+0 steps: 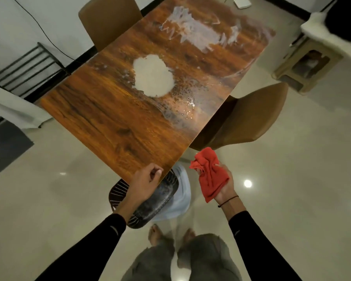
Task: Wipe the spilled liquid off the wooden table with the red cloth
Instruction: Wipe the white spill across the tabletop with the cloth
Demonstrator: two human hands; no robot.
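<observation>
The right hand [221, 183] grips the bunched red cloth [210, 175], fingers curled round its middle, with a crumpled end sticking up past the fingertips and a flat tail hanging toward the wrist. It is held off the table, just beyond the near corner and above the floor, beside a tan chair [245, 116]. The left hand [148, 177] rests at the near edge of the wooden table [109, 118], fingers curled in loosely and holding nothing.

The spill lies well ahead of both hands. A pale, opaque puddle [153, 75] sits up and to the left of the cloth hand, ringed on its right by scattered droplets [188, 98]. Farther still, a streaky whitish smear [199, 31] covers the far end.

The wipe appears not yet begun on the puddle. To do it well, the cloth would best be shaken open into a flat pad, since a tight wad soaks little and pushes liquid about. Laying it on the far side of the puddle and drawing it inward should keep liquid from running off the right edge near the chair. The droplets and the far smear probably need separate passes with a drier face.
</observation>
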